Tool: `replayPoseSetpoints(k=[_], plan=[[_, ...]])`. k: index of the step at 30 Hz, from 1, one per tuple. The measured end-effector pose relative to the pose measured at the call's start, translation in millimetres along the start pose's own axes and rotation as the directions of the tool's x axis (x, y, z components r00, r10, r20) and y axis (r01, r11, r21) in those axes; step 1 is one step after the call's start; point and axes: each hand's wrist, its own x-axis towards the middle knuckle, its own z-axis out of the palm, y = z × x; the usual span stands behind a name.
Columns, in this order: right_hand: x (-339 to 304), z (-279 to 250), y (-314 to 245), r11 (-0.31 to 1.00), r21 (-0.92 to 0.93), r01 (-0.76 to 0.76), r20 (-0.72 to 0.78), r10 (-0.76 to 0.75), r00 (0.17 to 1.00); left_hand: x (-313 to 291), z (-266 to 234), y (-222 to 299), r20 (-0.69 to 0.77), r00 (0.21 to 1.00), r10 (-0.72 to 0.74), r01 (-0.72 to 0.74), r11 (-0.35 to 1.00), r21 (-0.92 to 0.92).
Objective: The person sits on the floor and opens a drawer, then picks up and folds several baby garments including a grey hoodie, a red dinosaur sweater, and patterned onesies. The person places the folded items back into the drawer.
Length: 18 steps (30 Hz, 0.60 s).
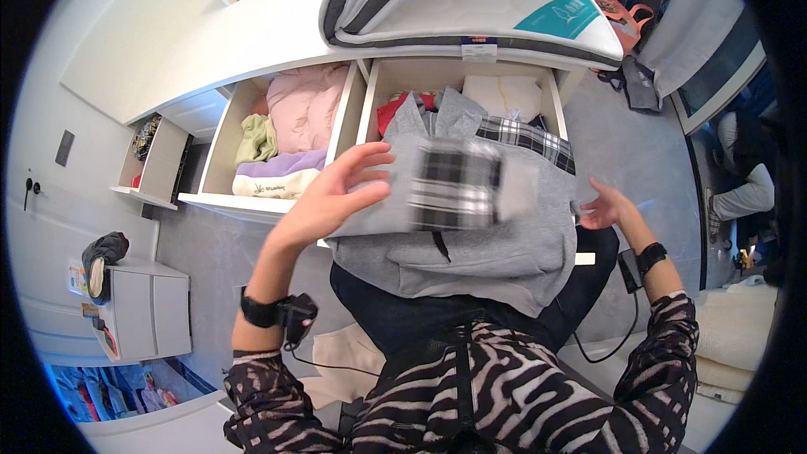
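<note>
A grey hooded sweatshirt (496,256) with black-and-white plaid panels lies over my knees and across the front of an open drawer (366,109). Its hood points away from me. One plaid part (458,185) with a light grey end is smeared by motion over the middle of the garment. My left hand (349,185) is at its left side, fingers apart and thumb out, gripping nothing. Just off its right edge is my right hand (603,205), its fingers loosely bent and apart. Whether either hand touches the cloth, I cannot tell.
Beside it, another open drawer (229,139) holds folded pink, green, purple and cream clothes. A mattress (471,0) leans on the white cabinet top (277,21). A small white cabinet (147,311) stands left. At right, a mirror (740,151) stands by a curtain (698,25).
</note>
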Motion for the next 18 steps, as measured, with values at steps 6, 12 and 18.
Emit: replayPoseSetpoints(k=[6, 12, 18], plan=[[27.4, 30.3, 28.5, 0.974, -0.045, -0.220, 0.129, 0.224, 0.966, 28.3, -5.6, -83.1, -0.484, 0.835, -0.260, 0.546, 0.288, 0.787], [49.6, -18.4, 28.1, 0.762, -0.414, 0.498, 0.064, -0.521, 0.851, 26.3, -39.9, -126.4, -0.472, 0.666, -0.578, 0.646, 0.763, -0.023], [-28.2, -14.9, -60.4, 0.565, 0.672, 0.479, -0.055, -0.607, 0.793, 36.0, -56.2, -80.0, -0.322, 0.874, -0.365, 0.242, 0.899, -0.365]])
